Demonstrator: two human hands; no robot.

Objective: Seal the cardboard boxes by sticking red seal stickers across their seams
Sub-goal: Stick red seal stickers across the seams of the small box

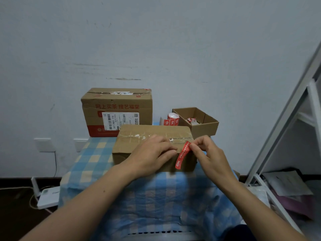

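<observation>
A flat cardboard box (132,141) lies on the checked cloth in front of me, with old clear tape along its top seam. A red seal sticker (182,154) runs from the box's top down over its front face near the right end. My right hand (207,153) pinches the sticker's upper end above the box top. My left hand (152,153) rests on the box top, its thumb at the front edge beside the sticker. A taller box (118,108) with red print and a shipping label stands behind.
A roll of red stickers (172,119) lies at the back, beside a small open carton (199,122) holding scraps. The table carries a blue checked cloth (156,197). A white shelf frame (286,136) rises at the right. A white device with cables (46,195) lies on the floor at the left.
</observation>
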